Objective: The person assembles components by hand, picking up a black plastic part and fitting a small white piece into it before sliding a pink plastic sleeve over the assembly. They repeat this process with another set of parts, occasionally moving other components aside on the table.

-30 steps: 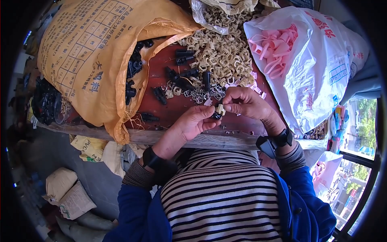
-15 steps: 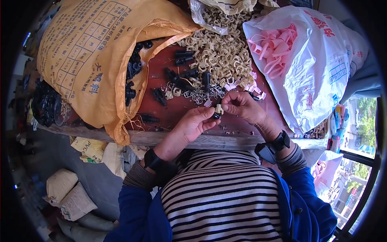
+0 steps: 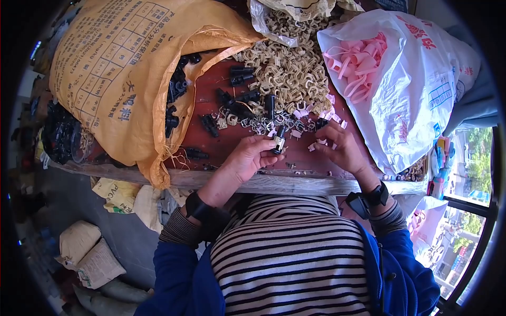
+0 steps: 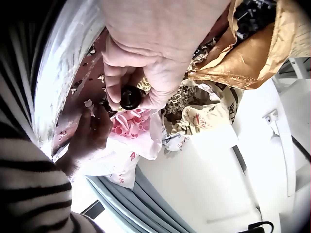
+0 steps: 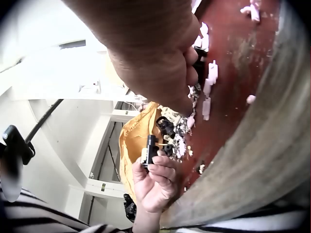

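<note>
One black tube [image 3: 279,140] in left hand [image 3: 249,157]; right hand [image 3: 341,146] on table [image 3: 221,145].

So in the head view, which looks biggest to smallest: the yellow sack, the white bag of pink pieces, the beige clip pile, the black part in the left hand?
1. Yellow sack
2. White bag
3. Beige clip pile
4. Black part, held in the left hand

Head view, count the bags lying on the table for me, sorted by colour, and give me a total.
Yellow woven sack, black parts spilling out: 1
White plastic bag, pink pieces inside: 1
Pale bag at the top edge, cut off by the frame, tan clips spilling out: 1
Total: 3
</note>
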Tool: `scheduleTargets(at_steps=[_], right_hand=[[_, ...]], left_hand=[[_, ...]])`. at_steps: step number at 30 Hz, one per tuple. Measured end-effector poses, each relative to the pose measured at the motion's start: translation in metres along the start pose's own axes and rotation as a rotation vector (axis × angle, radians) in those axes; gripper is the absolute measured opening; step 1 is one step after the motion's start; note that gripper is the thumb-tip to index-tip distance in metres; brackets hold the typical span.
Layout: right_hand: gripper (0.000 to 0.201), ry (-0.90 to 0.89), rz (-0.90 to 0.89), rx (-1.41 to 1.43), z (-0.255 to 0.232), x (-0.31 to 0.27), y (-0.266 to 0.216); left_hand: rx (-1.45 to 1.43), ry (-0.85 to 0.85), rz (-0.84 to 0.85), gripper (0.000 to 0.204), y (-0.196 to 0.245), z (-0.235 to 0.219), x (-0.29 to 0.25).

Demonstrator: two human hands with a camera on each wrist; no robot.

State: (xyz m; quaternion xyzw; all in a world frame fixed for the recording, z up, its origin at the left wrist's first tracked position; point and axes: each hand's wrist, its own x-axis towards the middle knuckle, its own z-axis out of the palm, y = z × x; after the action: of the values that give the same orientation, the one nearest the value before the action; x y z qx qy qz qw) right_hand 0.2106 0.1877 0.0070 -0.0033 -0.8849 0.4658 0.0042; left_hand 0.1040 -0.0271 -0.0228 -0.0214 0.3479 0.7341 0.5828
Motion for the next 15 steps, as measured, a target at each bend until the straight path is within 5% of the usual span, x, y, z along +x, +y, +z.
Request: scheduleTargets(at_steps=[2, 15], right_hand=[[0.015, 0.023, -0.215, -0.513, 0.000, -0.009, 0.000], [0.015, 0.038, -0.104, -0.668, 0.024, -0.005, 0.005]], left_hand=[[0.034, -0.001, 0.010, 0.019, -0.001, 0.000, 0.003], [0.277, 0.131, 0.162, 0.020, -0.010, 0.014, -0.005]])
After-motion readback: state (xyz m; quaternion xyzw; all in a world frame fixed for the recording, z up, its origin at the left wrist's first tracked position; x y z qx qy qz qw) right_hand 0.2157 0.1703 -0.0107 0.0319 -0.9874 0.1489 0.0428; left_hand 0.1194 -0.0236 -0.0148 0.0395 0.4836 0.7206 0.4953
